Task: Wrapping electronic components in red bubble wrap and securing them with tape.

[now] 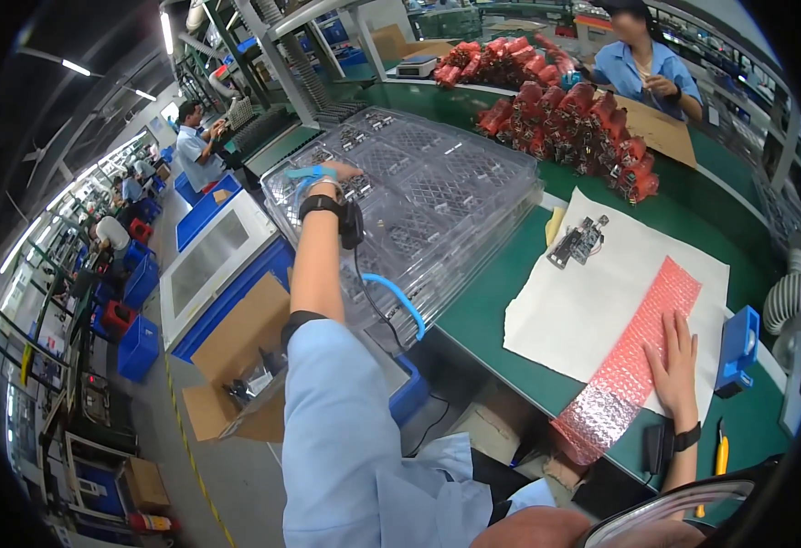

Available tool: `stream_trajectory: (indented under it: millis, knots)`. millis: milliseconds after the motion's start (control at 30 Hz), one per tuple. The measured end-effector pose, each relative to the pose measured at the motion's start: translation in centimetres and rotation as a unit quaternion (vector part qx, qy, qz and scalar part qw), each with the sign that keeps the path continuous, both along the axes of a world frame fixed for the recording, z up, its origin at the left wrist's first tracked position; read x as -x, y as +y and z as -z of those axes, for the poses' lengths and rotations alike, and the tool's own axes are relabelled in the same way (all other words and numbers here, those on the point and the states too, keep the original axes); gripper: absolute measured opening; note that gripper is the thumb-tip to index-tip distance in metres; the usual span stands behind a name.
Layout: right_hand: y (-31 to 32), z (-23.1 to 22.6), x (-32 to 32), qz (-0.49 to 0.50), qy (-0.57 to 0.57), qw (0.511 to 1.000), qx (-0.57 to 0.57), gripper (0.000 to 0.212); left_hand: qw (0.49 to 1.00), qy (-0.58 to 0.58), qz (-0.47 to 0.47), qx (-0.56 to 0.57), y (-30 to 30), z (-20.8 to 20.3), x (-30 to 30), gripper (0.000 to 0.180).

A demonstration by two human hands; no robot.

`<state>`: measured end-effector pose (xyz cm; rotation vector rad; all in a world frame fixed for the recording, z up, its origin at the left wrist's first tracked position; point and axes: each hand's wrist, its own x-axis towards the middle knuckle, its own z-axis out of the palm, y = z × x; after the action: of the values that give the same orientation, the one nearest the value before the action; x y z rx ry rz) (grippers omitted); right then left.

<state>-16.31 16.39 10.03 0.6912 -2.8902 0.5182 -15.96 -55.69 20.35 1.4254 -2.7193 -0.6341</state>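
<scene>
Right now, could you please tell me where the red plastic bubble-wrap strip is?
In the head view, the red plastic bubble-wrap strip lies right of centre beneath the bare right hand, partly over the white paper sheet.

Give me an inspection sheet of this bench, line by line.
Surface: green bench, partly covered by a white sheet.
Things in hand: red bubble-wrap strip across the sheet; circuit-board assembly beyond it; clear plastic trays stacked to the left.
Clutter: yellow-handled tool and blue holder at right; red-wrapped bundles at the back.
Hands: left hand over the trays, contact unclear; right hand flat across the strip's right edge, fingers extended.
Cables: black cable by the left wrist; blue cord beside it.
Surroundings: co-worker across the bench; open cardboard box at left.
</scene>
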Motion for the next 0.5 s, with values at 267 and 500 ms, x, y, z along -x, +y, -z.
stream_trajectory:
  millis: [267,500]
  knots:
    - [1.2,0.6,-0.2,0.033,0.001,0.999,-0.004,0.062,0.988,-0.034,0.085,0.125,6.1,1.7,5.7,0.057]
    - [-0.1,-0.1,-0.1,0.018,-0.012,1.0,0.018,0.064,0.972,0.209,-0.012,0.106,1.1,1.2,5.0,0.031]
